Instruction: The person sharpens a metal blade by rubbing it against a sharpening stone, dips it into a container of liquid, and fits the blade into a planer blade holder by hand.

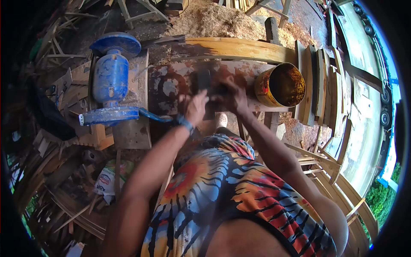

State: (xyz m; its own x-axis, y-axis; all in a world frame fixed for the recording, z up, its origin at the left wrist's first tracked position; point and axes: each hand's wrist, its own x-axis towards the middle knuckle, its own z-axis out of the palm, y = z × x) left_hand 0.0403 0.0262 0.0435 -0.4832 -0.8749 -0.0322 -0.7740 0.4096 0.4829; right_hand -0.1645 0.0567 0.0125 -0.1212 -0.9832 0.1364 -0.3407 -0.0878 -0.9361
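Note:
My left hand, with a blue band at its wrist, is closed, its fingertips right at a dark flat bar lying across the stained wooden bench. Just right of it, my right hand is curled and blurred by motion, a dark lump at its fingers. I cannot tell what that lump is. Near the right hand stands a yellow, rust-stained can with a dark, wet-looking inside. The blue bench grinder sits left of the left hand.
A long curved plank lies along the bench's far side. Sawdust heaps on the ground beyond it. Boards stand stacked at the right. A printed white bag and scrap wood lie at lower left.

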